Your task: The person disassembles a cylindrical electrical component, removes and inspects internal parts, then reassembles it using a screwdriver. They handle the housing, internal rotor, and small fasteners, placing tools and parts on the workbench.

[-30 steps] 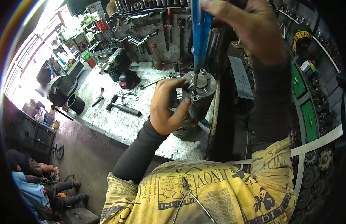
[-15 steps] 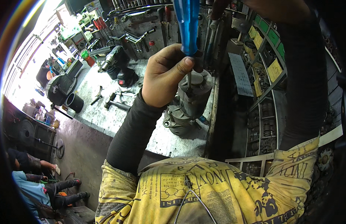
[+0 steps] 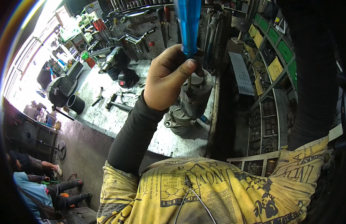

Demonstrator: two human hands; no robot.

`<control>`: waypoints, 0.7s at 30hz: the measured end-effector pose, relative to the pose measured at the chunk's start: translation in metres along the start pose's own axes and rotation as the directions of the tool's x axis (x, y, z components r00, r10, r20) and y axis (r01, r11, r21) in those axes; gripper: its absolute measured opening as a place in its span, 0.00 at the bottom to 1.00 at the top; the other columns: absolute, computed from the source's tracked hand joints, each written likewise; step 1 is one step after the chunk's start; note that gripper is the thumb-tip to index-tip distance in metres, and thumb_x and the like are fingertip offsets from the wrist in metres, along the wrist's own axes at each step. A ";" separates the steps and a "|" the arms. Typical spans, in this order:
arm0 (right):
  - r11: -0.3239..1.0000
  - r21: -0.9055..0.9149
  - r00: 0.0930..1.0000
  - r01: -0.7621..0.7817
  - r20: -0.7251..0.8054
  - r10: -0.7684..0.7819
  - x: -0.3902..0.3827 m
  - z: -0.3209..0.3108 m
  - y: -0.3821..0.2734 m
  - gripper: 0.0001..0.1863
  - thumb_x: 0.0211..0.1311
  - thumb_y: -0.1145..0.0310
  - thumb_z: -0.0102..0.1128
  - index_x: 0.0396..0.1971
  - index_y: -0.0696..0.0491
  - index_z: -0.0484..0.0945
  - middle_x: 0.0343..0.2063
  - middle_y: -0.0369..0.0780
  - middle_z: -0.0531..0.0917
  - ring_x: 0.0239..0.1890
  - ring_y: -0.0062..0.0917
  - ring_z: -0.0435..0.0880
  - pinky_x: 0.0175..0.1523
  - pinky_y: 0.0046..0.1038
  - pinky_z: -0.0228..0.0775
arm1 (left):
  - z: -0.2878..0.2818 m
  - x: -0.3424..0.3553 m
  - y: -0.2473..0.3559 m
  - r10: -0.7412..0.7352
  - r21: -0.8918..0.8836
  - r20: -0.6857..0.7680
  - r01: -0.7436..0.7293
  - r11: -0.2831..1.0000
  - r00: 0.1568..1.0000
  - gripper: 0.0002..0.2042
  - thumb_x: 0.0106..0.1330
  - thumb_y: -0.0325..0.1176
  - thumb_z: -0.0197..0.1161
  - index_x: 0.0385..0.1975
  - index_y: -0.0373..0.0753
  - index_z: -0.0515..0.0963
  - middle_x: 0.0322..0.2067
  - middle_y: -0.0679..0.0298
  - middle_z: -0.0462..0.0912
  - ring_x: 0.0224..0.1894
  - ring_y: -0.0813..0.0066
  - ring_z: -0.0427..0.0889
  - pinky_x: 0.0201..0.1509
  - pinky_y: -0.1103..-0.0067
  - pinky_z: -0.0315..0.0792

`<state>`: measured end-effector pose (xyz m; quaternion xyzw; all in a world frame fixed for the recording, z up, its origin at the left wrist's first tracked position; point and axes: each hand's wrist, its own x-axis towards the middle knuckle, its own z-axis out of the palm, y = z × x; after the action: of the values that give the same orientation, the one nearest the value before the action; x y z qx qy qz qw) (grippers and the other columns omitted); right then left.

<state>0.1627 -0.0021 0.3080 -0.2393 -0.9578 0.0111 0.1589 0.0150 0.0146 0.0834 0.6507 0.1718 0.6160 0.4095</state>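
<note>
My left hand (image 3: 167, 76) is closed round the lower end of a screwdriver (image 3: 188, 28), pinching it where the blue handle meets the shaft. The screwdriver stands upright, its handle running out at the top edge. Below my fingers the thin shaft comes down onto the top end of a grey starter motor (image 3: 197, 97), at the side of its end cover. That motor stands on end on the workbench (image 3: 163, 143), near the right edge. My right arm, in a black sleeve, is raised at the right, and its hand lies outside the picture.
On the bench are a hammer (image 3: 119, 104), a cordless power tool (image 3: 112, 59), a battery (image 3: 126, 77) and a bench vise (image 3: 62, 87). Tools hang on the back board (image 3: 141, 26). A parts shelf (image 3: 275, 89) stands at the right. People sit at the lower left.
My right arm has swung outward to the right, and its hand has left the top of the picture. My left hand keeps its hold on the screwdriver, nearly unmoved.
</note>
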 end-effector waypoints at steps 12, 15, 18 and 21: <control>0.991 -0.035 0.975 -0.129 -0.187 0.120 0.007 0.029 -0.011 0.24 0.66 0.51 0.58 0.19 0.56 0.77 0.13 0.32 0.71 0.14 0.16 0.69 0.22 0.20 0.66 | 0.004 -0.002 0.001 0.004 0.080 0.001 -0.004 0.997 1.000 0.17 0.69 0.34 0.61 0.51 0.28 0.73 0.35 0.62 0.81 0.38 0.74 0.81 0.46 0.77 0.74; 0.968 -0.011 0.906 0.253 0.353 -0.232 0.018 -0.023 0.032 0.18 0.68 0.57 0.56 0.30 0.58 0.80 0.24 0.37 0.79 0.23 0.18 0.78 0.29 0.19 0.73 | 0.001 0.000 0.000 0.005 0.084 0.022 -0.007 0.996 1.000 0.14 0.69 0.31 0.61 0.50 0.31 0.75 0.36 0.67 0.81 0.37 0.84 0.76 0.45 0.83 0.72; 0.948 0.077 0.840 0.310 0.445 -0.311 0.025 -0.034 0.033 0.17 0.68 0.58 0.57 0.40 0.59 0.81 0.32 0.40 0.82 0.31 0.20 0.82 0.36 0.18 0.77 | 0.004 -0.001 -0.001 0.011 0.042 0.007 -0.011 0.999 1.000 0.14 0.69 0.31 0.61 0.50 0.30 0.74 0.36 0.66 0.81 0.37 0.84 0.77 0.44 0.83 0.72; 0.975 0.167 0.978 0.145 -0.170 -0.117 -0.004 0.017 0.012 0.20 0.66 0.55 0.59 0.38 0.60 0.82 0.30 0.39 0.83 0.30 0.18 0.82 0.35 0.17 0.77 | 0.003 -0.001 -0.002 0.001 0.091 -0.006 -0.001 0.996 1.000 0.18 0.69 0.35 0.60 0.52 0.28 0.72 0.34 0.62 0.81 0.38 0.76 0.80 0.45 0.78 0.74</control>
<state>0.1663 0.0071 0.2898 -0.1602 -0.9509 0.0674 0.2562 0.0185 0.0141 0.0818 0.6670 0.2005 0.6095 0.3786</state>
